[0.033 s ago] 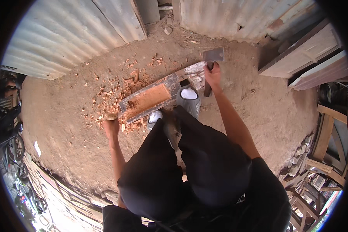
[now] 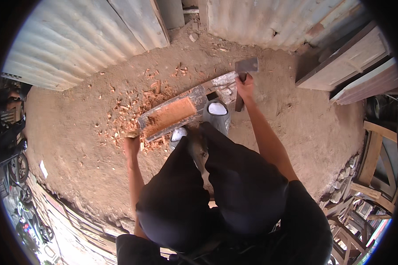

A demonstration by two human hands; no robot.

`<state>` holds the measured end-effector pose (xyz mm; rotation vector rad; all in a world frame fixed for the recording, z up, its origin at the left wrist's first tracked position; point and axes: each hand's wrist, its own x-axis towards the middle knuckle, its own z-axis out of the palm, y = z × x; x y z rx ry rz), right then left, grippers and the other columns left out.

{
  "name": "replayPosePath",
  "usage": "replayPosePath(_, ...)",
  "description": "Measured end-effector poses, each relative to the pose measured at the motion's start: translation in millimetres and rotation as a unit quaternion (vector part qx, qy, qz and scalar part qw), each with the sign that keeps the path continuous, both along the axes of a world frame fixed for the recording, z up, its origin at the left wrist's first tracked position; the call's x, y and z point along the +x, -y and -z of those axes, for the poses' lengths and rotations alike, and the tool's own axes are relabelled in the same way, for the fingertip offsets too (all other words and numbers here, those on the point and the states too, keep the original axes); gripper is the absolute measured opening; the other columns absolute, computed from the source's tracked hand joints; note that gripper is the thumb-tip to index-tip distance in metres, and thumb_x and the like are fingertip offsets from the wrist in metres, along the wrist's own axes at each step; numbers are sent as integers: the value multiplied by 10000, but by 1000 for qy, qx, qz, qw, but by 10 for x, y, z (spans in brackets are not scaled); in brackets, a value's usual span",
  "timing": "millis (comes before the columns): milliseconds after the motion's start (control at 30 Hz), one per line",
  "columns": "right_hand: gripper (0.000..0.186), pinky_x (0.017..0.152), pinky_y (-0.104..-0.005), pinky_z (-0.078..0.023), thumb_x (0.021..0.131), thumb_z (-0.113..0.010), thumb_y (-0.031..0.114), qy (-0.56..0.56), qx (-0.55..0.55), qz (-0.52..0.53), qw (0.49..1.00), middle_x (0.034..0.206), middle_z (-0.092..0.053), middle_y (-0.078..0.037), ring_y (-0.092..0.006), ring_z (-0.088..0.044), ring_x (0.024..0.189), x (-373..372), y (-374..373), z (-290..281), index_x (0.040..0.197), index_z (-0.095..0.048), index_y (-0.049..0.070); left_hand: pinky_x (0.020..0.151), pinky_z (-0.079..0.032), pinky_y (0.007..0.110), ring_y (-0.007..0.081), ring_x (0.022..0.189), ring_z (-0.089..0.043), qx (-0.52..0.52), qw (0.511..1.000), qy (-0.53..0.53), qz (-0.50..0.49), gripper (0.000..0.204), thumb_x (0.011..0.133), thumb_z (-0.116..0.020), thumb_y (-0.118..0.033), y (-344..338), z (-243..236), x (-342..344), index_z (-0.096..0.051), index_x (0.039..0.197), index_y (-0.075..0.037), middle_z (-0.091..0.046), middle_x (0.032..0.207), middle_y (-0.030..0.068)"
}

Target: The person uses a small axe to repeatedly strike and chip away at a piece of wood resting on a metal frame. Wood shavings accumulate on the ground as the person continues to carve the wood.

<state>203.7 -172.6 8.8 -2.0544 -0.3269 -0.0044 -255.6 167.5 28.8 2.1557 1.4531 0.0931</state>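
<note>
A long wooden beam (image 2: 199, 92) lies slantwise on the ground by my shoes, its weathered faces grey and white. Its left half has a fresh orange hollow (image 2: 170, 116), and a small dark square opening (image 2: 212, 95) lies nearer the right end. Beyond that end, my right hand (image 2: 246, 85) is closed round the dark handle of a hatchet (image 2: 247, 65). The broad grey blade points away from me, the handle's butt toward me. Just off the beam's left end, my left hand (image 2: 131, 145) is closed on a short tan piece of wood (image 2: 132, 134); its fingers are partly hidden.
Wood chips (image 2: 152, 86) are scattered around the beam's left end. My shoes (image 2: 216, 115) stand against its near side. Corrugated metal sheets (image 2: 88, 39) border the far side. Wooden panels (image 2: 340, 62) lean at far right, and wooden frames (image 2: 373, 154) stand at right.
My left hand and the tan piece have shifted slightly right, nearer the beam's end. The hatchet blade has turned a little in my right hand, which has moved slightly.
</note>
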Motion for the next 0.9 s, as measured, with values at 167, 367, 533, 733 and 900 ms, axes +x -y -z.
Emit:
replayPosePath(167, 277, 757, -369, -529, 906, -735, 258, -116, -21, 43, 992, 890, -733, -64, -169, -673, 842, 140, 473, 328, 1033, -708, 13, 780, -550, 422, 291, 890, -748, -140, 947, 281, -66, 386, 875, -769, -325, 135, 333, 169, -796, 1109, -20, -797, 1003, 172)
replayPosePath(367, 411, 824, -383, -542, 887, -769, 305, -176, -4, 71, 982, 1058, -752, -63, -182, -692, 945, -4, 1212, 425, 1194, -727, 34, 800, -543, 391, 248, 905, -741, -172, 964, 198, -46, 359, 924, -710, -329, 175, 5, 618, -795, 1136, -52, -805, 994, 152)
replayPosePath(533, 510, 844, -415, -549, 860, -789, 336, -246, -8, 92, 965, 1102, -743, -119, -248, -701, 982, -286, 1185, 178, 1248, -705, 16, 830, -546, 431, 324, 827, -737, -102, 981, 161, 20, 462, 905, -701, -453, -195, 79, 583, -794, 1057, -27, -797, 872, 133)
replayPosePath(733, 548, 859, -461, -544, 847, -770, 366, -219, -114, 151, 957, 1076, -749, -185, -316, -718, 1011, -385, 1753, -112, 1225, -704, -24, 693, -524, 458, 341, 745, -703, -180, 965, 188, 40, 475, 904, -706, -434, 196, 172, 932, -763, 1088, 1, -751, 812, 175)
replayPosePath(900, 458, 855, -447, -544, 879, -742, 323, -148, -113, 186, 965, 1063, -757, -177, -285, -716, 1027, -566, 1440, -273, 1172, -728, -29, 687, -576, 463, 312, 806, -760, -16, 971, 163, 171, 539, 943, -691, -497, 41, 104, 840, -762, 1168, -13, -767, 872, 224)
